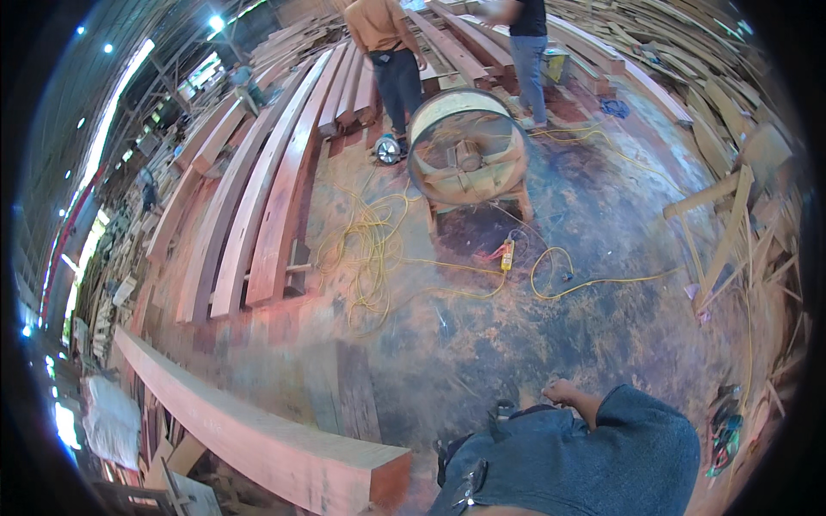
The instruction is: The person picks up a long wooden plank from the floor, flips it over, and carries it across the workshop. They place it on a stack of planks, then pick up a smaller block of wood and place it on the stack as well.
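My right hand (561, 393) is in front of my body, low in the head view, beyond the dark grey shirt (585, 456). Its fingers look curled in, and what they hold, if anything, is too small to make out. Beside it, at my waist, are dark straps or a pouch (503, 411), partly hidden by the shirt. My left hand does not show. To my left lies a thick squared timber beam (258, 430), pale pink with a redder cut end, its near end close to my body.
A large drum fan (469, 155) stands ahead. Yellow cord (370, 249) lies in loops, running to a yellow power outlet box (508, 255). Long beams (284, 206) lie at left. Two people (391, 60) stand beyond. A wooden frame (723, 224) and stacked planks (680, 60) line the right.
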